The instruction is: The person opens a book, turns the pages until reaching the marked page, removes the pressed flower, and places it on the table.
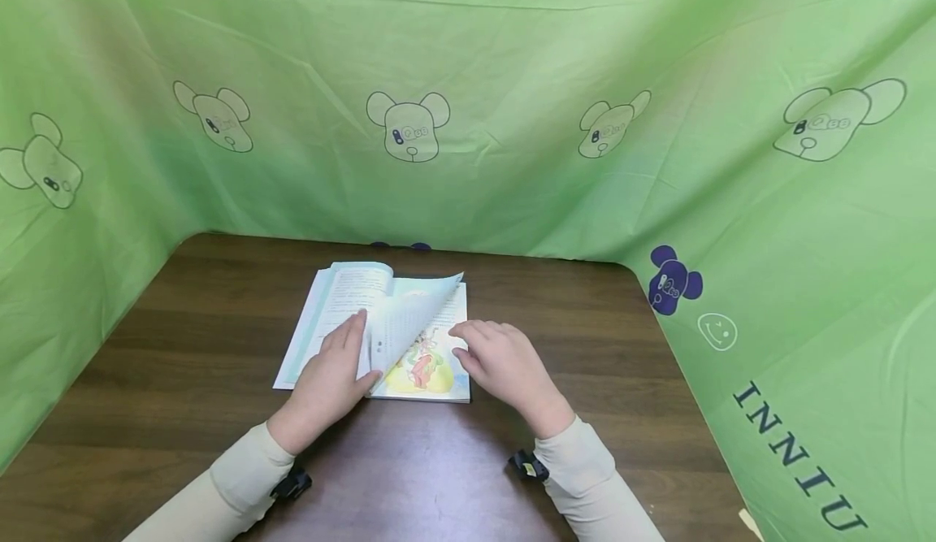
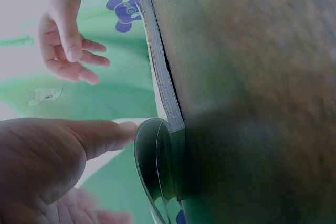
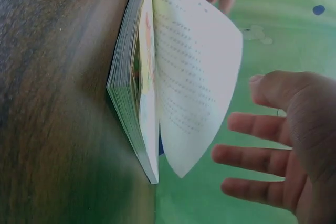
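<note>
An open book with printed text lies on the table. One loose page stands lifted and curved over the right half, its top corner free. Below it a coloured picture shows on the right page. My left hand rests on the left pages with its fingers extended, its thumb at the foot of the raised page near the gutter. At the book's right edge is my right hand. In the right wrist view its fingers are spread, apart from the lifted page, and hold nothing.
The dark wooden table surrounds the book. Green cloth with bear-head prints hangs behind it and along both sides. A small black device sits at the right wrist, another at the left.
</note>
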`<action>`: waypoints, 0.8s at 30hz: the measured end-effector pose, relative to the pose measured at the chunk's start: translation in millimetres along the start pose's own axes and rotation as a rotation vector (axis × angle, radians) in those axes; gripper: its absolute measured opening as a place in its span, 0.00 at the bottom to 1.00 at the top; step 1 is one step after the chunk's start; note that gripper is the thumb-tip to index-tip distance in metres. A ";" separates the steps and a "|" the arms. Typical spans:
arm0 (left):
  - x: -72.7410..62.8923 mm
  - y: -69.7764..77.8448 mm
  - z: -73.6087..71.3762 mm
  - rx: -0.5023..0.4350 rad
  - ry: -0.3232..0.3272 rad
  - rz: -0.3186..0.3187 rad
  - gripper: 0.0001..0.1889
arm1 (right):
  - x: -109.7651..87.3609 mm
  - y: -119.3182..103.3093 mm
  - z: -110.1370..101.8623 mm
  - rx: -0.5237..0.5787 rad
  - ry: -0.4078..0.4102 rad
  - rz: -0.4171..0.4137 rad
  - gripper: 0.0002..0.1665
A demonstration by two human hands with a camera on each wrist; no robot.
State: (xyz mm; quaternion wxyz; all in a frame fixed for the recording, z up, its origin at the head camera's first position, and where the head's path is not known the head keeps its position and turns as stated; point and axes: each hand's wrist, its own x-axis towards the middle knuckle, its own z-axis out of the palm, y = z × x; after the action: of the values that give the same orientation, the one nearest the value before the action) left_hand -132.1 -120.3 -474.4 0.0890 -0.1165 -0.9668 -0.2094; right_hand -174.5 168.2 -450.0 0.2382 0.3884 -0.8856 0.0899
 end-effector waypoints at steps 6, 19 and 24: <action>1.0 -3.2 0.4 -0.014 0.091 0.013 0.67 | -3.0 0.4 3.5 0.037 -0.176 0.047 0.23; -0.2 1.0 -3.6 0.094 -0.005 0.085 0.57 | -6.0 -1.7 3.9 0.128 -0.454 0.087 0.37; -2.5 3.2 -4.1 0.111 -0.083 0.115 0.49 | -7.8 -2.7 4.1 0.180 -0.508 0.129 0.40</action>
State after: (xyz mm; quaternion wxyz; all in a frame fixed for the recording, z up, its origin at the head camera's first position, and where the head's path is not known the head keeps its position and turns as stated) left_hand -128.4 -119.7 -470.0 0.0671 -0.1752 -0.9715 -0.1449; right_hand -169.5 170.0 -457.4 -0.0332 0.3609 -0.9283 0.0827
